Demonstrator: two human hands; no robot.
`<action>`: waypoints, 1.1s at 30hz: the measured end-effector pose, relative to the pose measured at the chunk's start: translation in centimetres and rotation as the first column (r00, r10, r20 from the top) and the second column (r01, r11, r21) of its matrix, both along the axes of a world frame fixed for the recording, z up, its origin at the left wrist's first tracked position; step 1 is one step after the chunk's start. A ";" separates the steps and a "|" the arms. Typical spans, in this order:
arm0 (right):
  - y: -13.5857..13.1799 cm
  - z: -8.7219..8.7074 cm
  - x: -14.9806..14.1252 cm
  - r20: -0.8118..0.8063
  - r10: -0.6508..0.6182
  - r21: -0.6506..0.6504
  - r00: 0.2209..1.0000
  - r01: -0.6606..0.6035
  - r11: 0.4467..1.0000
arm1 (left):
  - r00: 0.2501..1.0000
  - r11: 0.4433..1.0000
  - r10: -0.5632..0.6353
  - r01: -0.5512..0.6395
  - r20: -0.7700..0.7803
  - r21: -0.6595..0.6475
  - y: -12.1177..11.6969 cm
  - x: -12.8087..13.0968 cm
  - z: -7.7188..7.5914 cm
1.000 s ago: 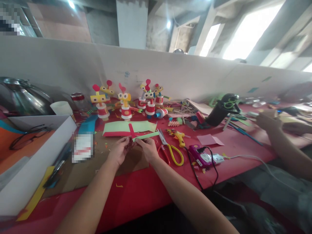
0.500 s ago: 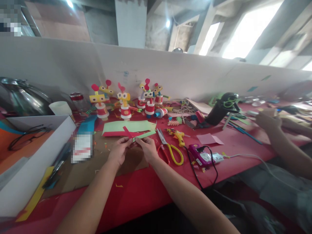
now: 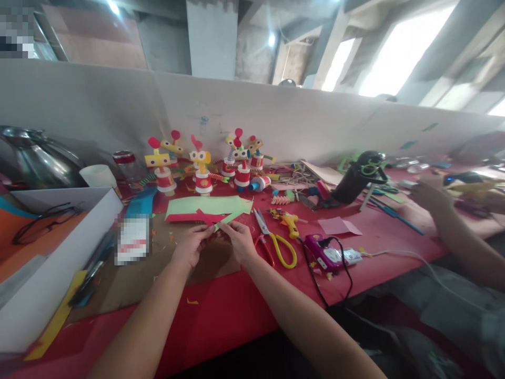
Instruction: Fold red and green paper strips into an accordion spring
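Red and light-green narrow paper strips (image 3: 231, 218) cross at an angle above the brown flat cardboard sheet (image 3: 126, 288), which lies on the red-covered desk (image 3: 232, 302) near its near edge. The left hand (image 3: 192, 245) and the right hand (image 3: 241, 241) are almost touching at the crossing. Thumb and fingers of each hand are closed in a pinch on the strips; which strip each hand grips cannot be told. The free ends extend away from the near edge: red toward the left, green toward the right.

Directly beyond the hands lies the light-green rectangular paper sheet (image 3: 205, 203), with red paper (image 3: 182, 217) along its near side. To the right of the right hand, in order:

- metal scissors with one red and one yellow handle (image 3: 284, 251), blades slightly apart;
- yellow glue gun (image 3: 291, 223);
- purple-and-white power strip (image 3: 329, 253), black plug inserted;
- pink folded paper (image 3: 338, 226), beyond the power strip.

Paper-cup figures with yellow or green tube heads (image 3: 203, 182) occupy the desk's far edge, by the white partition (image 3: 315, 123). An open white box (image 3: 92, 221) stands at the left end. Another person's arm (image 3: 453, 237) reaches over the right part of the near edge.
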State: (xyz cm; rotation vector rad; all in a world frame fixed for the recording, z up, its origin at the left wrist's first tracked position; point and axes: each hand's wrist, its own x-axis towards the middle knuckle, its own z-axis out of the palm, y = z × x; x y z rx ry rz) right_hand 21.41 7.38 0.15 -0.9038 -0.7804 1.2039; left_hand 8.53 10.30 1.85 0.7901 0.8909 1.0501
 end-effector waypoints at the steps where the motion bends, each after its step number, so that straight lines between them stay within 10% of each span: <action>1: -0.1 0.1 0.0 -0.019 0.012 -0.006 1.000 -0.012 1.000 | 1.000 1.000 0.012 -0.012 0.008 -0.005 0.1 0.0 -0.1; 12: -0.4 0.0 -0.7 0.303 -0.040 0.118 0.952 0.004 0.993 | 0.983 0.983 0.179 -0.177 0.041 -0.056 -0.1 1.0 -0.8; 33: -0.6 0.9 0.2 0.263 -0.084 0.075 0.961 0.066 0.995 | 0.989 0.998 -0.056 0.054 -0.136 -0.017 -0.8 0.2 0.9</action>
